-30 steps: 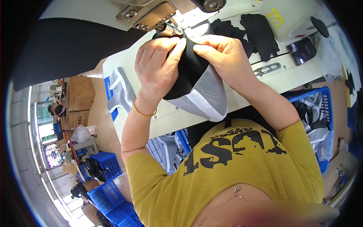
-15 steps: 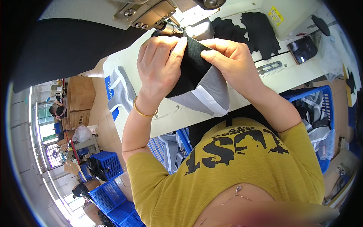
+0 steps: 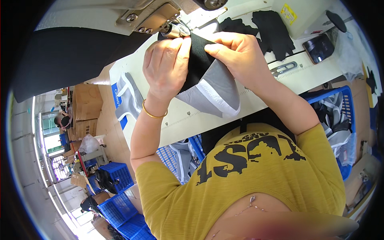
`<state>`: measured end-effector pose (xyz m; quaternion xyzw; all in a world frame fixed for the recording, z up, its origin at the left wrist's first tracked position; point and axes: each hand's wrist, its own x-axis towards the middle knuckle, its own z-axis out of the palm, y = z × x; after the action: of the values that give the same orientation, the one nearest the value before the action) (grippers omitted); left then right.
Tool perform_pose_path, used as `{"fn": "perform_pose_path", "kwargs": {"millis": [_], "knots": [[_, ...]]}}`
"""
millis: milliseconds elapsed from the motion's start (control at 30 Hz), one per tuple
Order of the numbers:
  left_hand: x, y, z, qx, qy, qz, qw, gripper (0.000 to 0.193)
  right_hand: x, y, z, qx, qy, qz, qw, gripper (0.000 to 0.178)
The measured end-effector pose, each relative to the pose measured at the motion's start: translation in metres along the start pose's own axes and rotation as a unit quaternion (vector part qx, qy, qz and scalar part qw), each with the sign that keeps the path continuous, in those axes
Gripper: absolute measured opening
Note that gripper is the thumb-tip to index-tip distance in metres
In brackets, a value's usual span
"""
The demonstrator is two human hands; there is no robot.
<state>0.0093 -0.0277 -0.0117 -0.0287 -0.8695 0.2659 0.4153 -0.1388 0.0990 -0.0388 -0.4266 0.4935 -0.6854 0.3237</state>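
Observation:
A grey fabric piece [image 3: 220, 86] with a white stripe and a black panel, shaped like a shoe upper, lies at the sewing machine's head [image 3: 174, 30]. My left hand [image 3: 166, 66] grips its black panel on the left, fingers bent just below the metal presser parts. On the right, my right hand [image 3: 240, 56] pinches the panel's edge between thumb and forefinger. The grey part hangs toward me in a curve. Where the fabric meets the needle is hidden behind my left fingers and the metal parts.
Another grey piece [image 3: 130, 98] rests at the table's left end. Black cut pieces [image 3: 274, 34] and a phone [image 3: 319, 50] lie at the back right. Blue baskets of similar pieces stand below the table, one at the right [image 3: 349, 116].
The fabric has turned slightly and shifted a little up and left under the machine head. Both hands have moved with it, keeping their hold.

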Motion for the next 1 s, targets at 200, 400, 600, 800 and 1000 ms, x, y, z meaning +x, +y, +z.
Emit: {"fn": "perform_pose_path", "kwargs": {"millis": [200,400,600,800,1000], "knots": [[0.0,-0.002,0.001,-0.002,0.006,-0.006,1.0,0.027,0.001,-0.004,-0.003,-0.047,-0.029,0.032,0.998,0.018],[-0.001,-0.002,-0.012,-0.095,-0.021,-0.127,0.987,0.024,0.002,0.007,0.003,-0.028,0.015,-0.037,0.999,0.021],[-0.037,0.015,-0.039,-0.414,0.052,-0.632,0.653,0.035,0.002,0.0,-0.002,-0.107,0.027,-0.056,0.992,0.023],[-0.037,0.026,-0.037,-0.641,0.023,-0.719,0.268,0.032,-0.001,-0.004,-0.002,-0.166,-0.003,-0.032,0.986,0.019],[-0.047,0.013,-0.059,-0.498,0.057,-0.704,0.503,0.026,-0.031,0.025,0.014,0.016,-0.093,0.043,0.995,0.013]]}}
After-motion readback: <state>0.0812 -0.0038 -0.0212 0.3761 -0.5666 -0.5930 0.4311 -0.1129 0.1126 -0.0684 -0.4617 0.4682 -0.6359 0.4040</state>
